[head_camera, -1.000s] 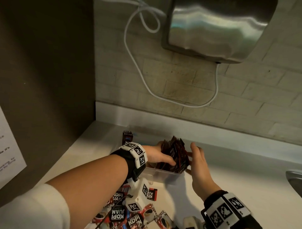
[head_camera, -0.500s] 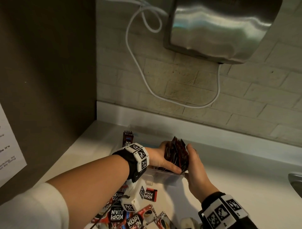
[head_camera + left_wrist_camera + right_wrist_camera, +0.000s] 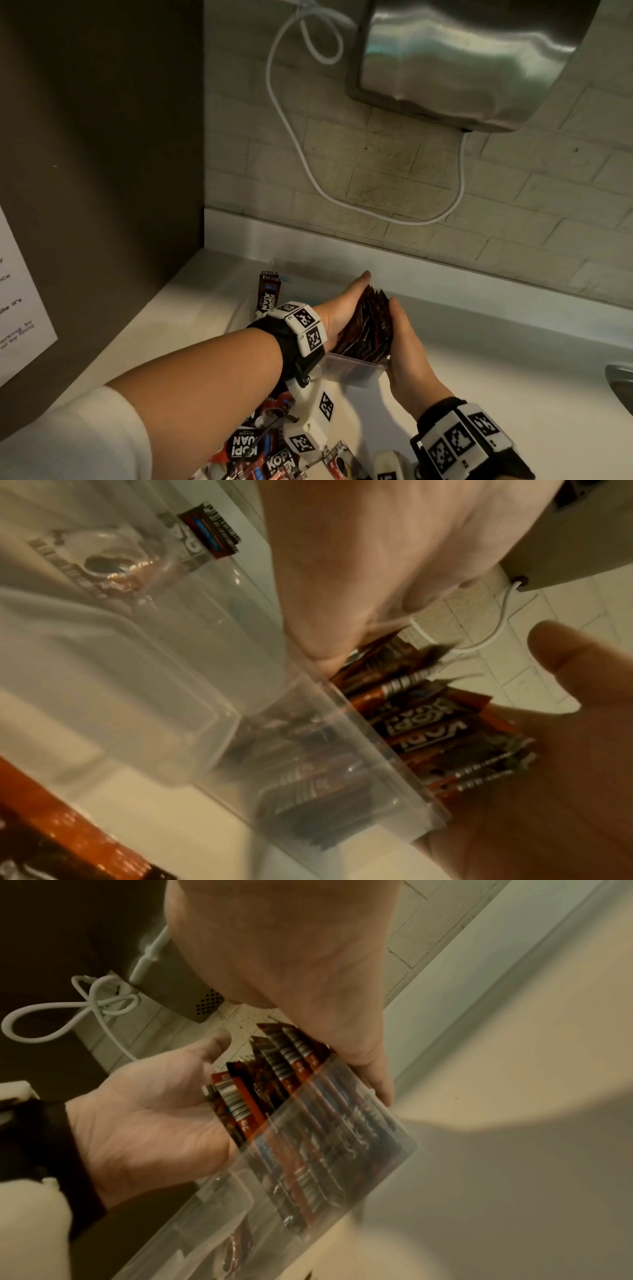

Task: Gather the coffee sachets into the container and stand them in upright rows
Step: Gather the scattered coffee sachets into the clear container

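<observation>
Pressing flat-palmed, both hands (image 3: pixel 346 308) (image 3: pixel 404 339) sandwich sachets (image 3: pixel 368 329) in the container (image 3: pixel 352 370) on a pale counter (image 3: pixel 479 359) below brick wall (image 3: pixel 376 178).

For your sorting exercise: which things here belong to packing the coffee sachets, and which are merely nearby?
Job:
bundle of sachets, pressed between left hand and right hand
clear container
loose sachets

Nearby:
hand dryer
white cable
paper notice

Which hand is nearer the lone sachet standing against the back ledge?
Left. The left hand presses the sachet bundle just right of that lone red-and-black upright sachet; the right hand lies beyond the bundle.
</observation>
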`<state>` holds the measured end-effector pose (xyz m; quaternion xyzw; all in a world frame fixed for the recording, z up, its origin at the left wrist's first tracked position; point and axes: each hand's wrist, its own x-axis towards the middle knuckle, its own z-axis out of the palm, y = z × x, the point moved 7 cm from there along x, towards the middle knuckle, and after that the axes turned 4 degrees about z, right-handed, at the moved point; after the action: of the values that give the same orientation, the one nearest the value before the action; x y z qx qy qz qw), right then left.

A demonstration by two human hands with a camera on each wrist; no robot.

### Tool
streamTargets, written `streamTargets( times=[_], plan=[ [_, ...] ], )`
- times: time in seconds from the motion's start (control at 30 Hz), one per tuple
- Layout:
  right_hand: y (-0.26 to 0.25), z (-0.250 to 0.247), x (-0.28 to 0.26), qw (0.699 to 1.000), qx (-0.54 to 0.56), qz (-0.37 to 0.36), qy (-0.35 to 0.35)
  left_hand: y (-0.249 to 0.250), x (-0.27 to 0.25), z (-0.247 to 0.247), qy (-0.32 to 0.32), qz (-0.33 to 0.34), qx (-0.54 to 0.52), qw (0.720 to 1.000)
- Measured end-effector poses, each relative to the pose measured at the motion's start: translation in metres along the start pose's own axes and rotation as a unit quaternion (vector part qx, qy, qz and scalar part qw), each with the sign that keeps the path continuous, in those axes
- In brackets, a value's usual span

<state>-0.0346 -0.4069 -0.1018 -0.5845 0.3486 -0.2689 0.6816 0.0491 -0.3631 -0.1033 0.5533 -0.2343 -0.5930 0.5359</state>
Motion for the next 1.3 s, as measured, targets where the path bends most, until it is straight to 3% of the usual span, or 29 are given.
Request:
streamTargets(
  times=[0.1, 0.27, 0.5, 0.93, 1.3],
  plan=[
    [0.0, -0.002, 0.0, 1.0, 0.005, -0.001, 0.001, 0.0, 0.001, -0.002, 0.029, 0.019, -0.017, 0.999],
    [0.002, -0.006, 0.002, 1.0, -0.008, 0.009, 0.004, 0.008, 0.005, -0.014, 0.094, 0.071, 0.056, 0.991],
    [0.001, -0.01, 0.003, 1.0, -0.015, 0.016, 0.019, -0.003, 0.011, -0.016, 0.07, 0.02, -0.011, 0.997],
    [-0.002, -0.008, -0.005, 0.999, 0.003, 0.036, 0.016, -0.003, 0.01, -0.022, 0.082, 0.012, -0.006, 0.997],
    [-0.011, -0.016, -0.01, 0.998, -0.024, 0.035, 0.042, 0.005, -0.003, -0.033, 0.144, 0.028, 0.043, 0.988]
  ],
)
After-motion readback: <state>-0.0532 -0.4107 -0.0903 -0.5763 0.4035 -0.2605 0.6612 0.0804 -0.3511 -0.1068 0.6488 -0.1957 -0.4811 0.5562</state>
